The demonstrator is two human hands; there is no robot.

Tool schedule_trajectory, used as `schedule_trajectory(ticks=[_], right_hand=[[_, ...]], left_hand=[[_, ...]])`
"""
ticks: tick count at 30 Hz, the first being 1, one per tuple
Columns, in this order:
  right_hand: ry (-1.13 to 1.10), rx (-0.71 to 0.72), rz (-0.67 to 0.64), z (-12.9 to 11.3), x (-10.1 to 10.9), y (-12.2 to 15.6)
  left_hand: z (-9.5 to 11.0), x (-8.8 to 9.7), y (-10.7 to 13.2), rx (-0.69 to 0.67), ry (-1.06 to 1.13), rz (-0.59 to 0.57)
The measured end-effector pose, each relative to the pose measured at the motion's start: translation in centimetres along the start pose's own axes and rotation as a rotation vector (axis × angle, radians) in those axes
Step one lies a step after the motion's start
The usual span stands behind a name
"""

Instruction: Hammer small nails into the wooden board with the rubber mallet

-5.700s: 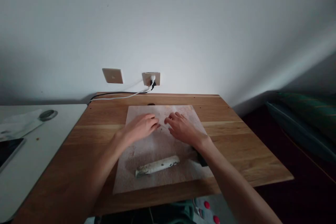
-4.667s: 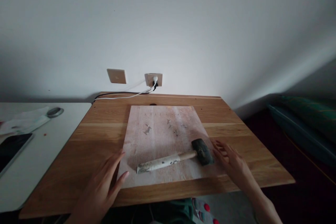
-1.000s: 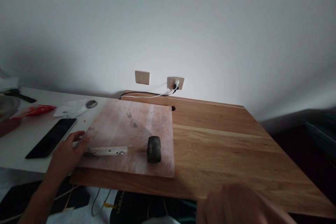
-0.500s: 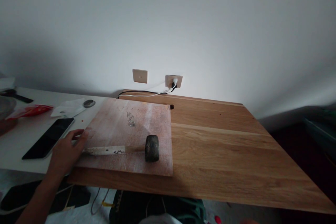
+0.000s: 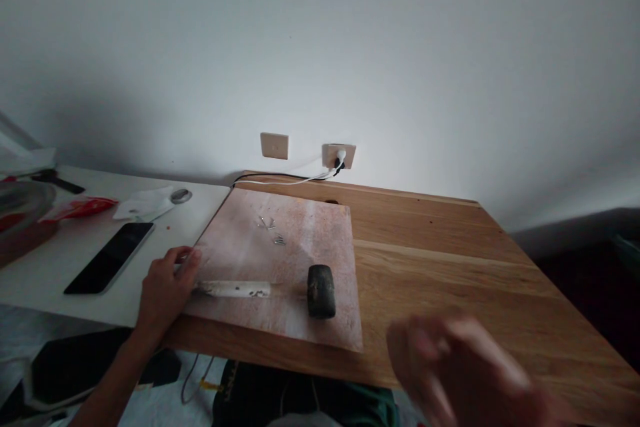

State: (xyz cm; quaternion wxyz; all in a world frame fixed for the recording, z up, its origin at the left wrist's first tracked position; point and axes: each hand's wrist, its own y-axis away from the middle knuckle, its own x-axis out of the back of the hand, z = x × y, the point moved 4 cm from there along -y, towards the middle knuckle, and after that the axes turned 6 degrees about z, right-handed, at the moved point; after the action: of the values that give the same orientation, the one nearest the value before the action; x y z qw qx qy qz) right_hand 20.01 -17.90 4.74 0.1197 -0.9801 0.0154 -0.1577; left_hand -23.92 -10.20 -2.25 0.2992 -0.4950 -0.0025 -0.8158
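Shifted right since the earlier frame, the board [image 5: 235, 240] has its far corner past the tabletop's [image 5: 435, 280] hole [image 5: 332, 201]. A sudden tug or tilt could roll the loose nails [image 5: 279, 239] off or slide the mallet [image 5: 263, 289] on it. Half open, the left hand [image 5: 167, 280] touches the board's left edge; the right hand [image 5: 450, 360] is too blurred to tell.

You seem to be in a room at home.
The far plain white wall [image 5: 400, 67] carries a beige rectangular switch plate [image 5: 275, 146] and a beige socket plate [image 5: 329, 155]; below it, a brown wood-grained table [image 5: 440, 287] stands beside a smooth white table [image 5: 47, 280] at left, bearing a flat black-screened device [image 5: 111, 259].
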Motion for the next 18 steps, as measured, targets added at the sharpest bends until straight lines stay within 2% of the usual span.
schedule_trajectory(ticks=[1, 2, 4, 7, 9, 13, 15, 18], right_hand=[[0.042, -0.013, 0.04, 1.3, -0.2, -0.8], [0.181, -0.009, 0.163, 2.7, 0.1, -1.5], [0.424, -0.002, 0.291, 6.0, 1.0, -2.0], [0.494, -0.174, 0.262, 11.2, 3.6, -1.0], [0.502, -0.265, 0.293, 13.1, 6.0, 0.2], [0.587, -0.378, 0.364, 13.1, 9.9, 1.4], [0.59, -0.423, 0.377, 12.6, 10.6, 1.7], [0.572, -0.389, 0.412, 12.3, 10.5, 2.2]], left_hand=[[0.5, -0.4, 0.6, -0.015, 0.007, 0.0], [1.1, -0.8, 1.3, -0.037, 0.016, -0.001], [2.5, -1.6, 3.0, -0.127, 0.06, 0.016], [4.6, -2.6, 6.4, -0.261, 0.193, -0.005], [5.8, -3.3, 8.5, -0.299, 0.276, -0.06], [7.8, -4.4, 11.2, -0.362, 0.356, -0.203], [8.5, -4.6, 11.4, -0.373, 0.365, -0.225], [8.8, -4.5, 11.1, -0.353, 0.359, -0.226]])
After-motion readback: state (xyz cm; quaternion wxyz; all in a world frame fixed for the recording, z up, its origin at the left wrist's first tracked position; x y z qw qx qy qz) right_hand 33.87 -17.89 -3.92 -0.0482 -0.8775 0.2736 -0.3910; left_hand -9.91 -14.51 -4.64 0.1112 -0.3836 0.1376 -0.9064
